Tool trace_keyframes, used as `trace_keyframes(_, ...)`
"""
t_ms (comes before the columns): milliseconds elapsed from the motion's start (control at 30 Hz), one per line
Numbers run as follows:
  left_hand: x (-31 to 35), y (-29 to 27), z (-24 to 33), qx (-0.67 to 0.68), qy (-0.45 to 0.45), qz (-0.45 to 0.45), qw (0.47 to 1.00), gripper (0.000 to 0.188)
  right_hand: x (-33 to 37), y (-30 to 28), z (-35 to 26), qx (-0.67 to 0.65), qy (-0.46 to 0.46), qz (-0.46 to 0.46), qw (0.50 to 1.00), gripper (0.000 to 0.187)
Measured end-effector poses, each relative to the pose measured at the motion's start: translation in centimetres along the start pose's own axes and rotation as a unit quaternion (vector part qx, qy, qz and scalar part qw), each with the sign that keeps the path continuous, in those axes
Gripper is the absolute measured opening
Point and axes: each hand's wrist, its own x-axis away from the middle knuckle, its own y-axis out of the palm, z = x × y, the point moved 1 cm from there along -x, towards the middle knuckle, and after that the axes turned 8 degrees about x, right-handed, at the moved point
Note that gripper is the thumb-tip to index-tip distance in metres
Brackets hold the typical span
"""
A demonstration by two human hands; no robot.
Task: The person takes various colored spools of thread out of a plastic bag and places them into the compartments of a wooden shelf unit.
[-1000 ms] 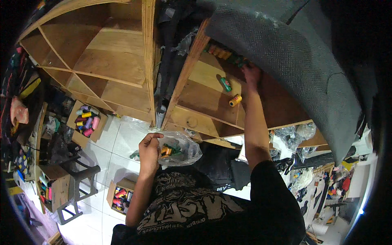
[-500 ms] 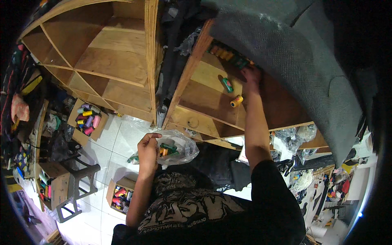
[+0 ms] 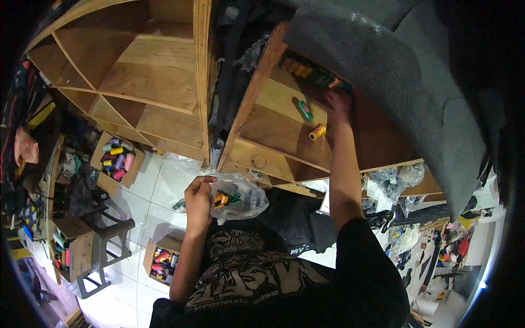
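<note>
My left hand [image 3: 199,201] is closed on the gathered edge of a clear plastic bag [image 3: 252,200]. Green and orange thread spools [image 3: 223,200] show inside the bag. My right arm reaches into a wooden shelf compartment [image 3: 276,128], where my right hand [image 3: 340,105] is open just below a row of thread spools [image 3: 306,72]. The row stands along the compartment's back in shadow, in orange, yellow and green. Left of my right forearm, a green spool [image 3: 304,111] and a yellow spool [image 3: 317,132] lie loose on the wood.
A second wooden shelf unit [image 3: 158,76] stands at the left. Dark grey fabric [image 3: 377,71] hangs over the right compartment. Cardboard boxes of coloured spools stand on the tiled floor, one upper left [image 3: 135,164], one lower [image 3: 149,257]. A dark stool [image 3: 112,235] is farther left.
My right hand has drawn back slightly from the row, and more spools show at its right end. The left hand still holds the bag, which has shifted slightly.
</note>
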Motion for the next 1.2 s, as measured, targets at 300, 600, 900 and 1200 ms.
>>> trace_keyframes(300, -0.3, 0.5, -0.3, -0.010, 0.005, -0.003, 1.000, 0.018, 1.4, 2.0, 0.8, 0.257, -0.229, -0.088, 0.935, 0.037)
trace_keyframes(600, -0.1, -0.7, -0.9, 0.011, -0.003, 0.006, 1.000, 0.017, -4.8, -1.9, 4.6, -0.034, -0.002, 0.108, 0.994, 0.028)
trace_keyframes(900, 0.2, -0.7, -0.6, 0.010, 0.008, 0.014, 1.000, 0.017, -8.2, -0.8, 6.1, -0.077, -0.059, 0.066, 0.993, 0.027)
trace_keyframes(1200, -0.5, -0.9, -0.2, 0.010, 0.001, 0.033, 0.999, 0.018, 5.5, -4.1, -2.1, 0.094, -0.164, -0.247, 0.951, 0.028)
